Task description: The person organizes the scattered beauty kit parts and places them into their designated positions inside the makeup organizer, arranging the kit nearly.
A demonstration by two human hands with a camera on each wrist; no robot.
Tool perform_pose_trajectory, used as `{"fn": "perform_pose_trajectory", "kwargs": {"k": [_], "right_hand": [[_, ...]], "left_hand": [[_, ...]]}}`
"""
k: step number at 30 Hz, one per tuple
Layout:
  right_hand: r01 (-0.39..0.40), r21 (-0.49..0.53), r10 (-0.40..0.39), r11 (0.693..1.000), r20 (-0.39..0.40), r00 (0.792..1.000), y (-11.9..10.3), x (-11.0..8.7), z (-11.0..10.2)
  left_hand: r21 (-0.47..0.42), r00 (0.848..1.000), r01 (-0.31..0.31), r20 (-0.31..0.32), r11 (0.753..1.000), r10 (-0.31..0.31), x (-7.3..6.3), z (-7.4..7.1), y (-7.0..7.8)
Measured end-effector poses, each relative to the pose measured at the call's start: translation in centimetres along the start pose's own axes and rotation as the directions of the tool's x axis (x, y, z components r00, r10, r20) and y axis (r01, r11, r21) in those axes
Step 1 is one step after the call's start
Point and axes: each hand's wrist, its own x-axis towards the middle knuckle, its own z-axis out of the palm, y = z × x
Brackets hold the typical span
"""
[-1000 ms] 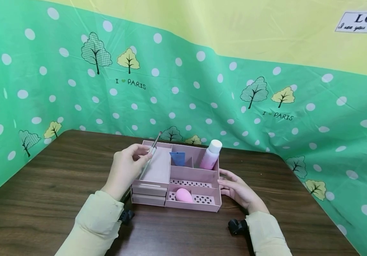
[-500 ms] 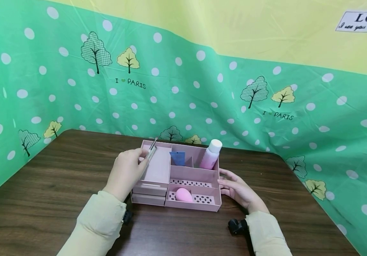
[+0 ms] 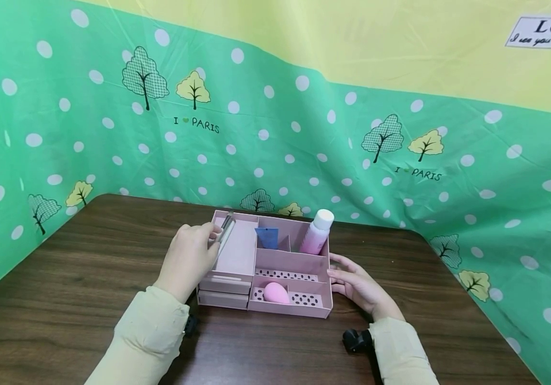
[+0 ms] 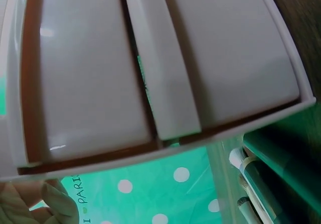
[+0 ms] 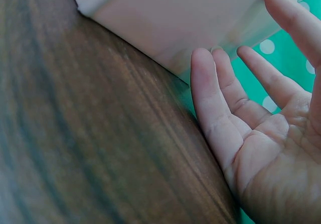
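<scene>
A pink makeup organizer [image 3: 292, 262] sits on the table, its drawers [image 4: 95, 83] filling the left wrist view. My left hand [image 3: 186, 256] is over the organizer's left edge and pinches a slim makeup brush [image 3: 226, 220] low at the top tray [image 3: 243, 248]. A pale slender stick [image 3: 227, 238] lies alongside in that tray. Fingers of the left hand [image 4: 55, 204] show in a lower corner of its wrist view. With extended fingers, my right hand [image 3: 359, 283] rests against the organizer's right side; the right wrist view shows the fingertips [image 5: 203, 66] touching or very near that wall.
A pink bottle with a white cap [image 3: 317, 232] and a blue tube [image 3: 268, 238] stand in rear compartments. A pink makeup sponge [image 3: 276, 293] lies in front. Several makeup brushes [image 4: 256, 184] lie beside the organizer's left side. A polka-dot curtain [image 3: 265, 123] hangs behind the table [image 3: 87, 278].
My left hand has lowered the brush into the left tray, its tip coming down and toward me. The right hand and the organizer have stayed in place.
</scene>
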Motion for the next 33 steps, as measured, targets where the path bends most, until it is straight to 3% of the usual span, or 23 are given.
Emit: {"fn": "perform_pose_trajectory", "kwargs": {"k": [25, 29, 33], "right_hand": [[0.007, -0.013, -0.007, 1.000, 0.008, 1.000, 0.0, -0.1, -0.1], [0.006, -0.012, -0.006, 1.000, 0.005, 1.000, 0.0, -0.1, -0.1], [0.003, -0.016, -0.003, 1.000, 0.002, 1.000, 0.0, -0.1, -0.1]], "left_hand": [[-0.036, 0.983, 0.107, 0.156, 0.994, -0.100, 0.4, -0.6, 0.2], [-0.091, 0.979, 0.132, 0.167, 0.987, -0.115, 0.6, -0.9, -0.2], [-0.186, 0.971, 0.194, 0.175, 0.963, -0.162, 0.8, -1.6, -0.9]]}}
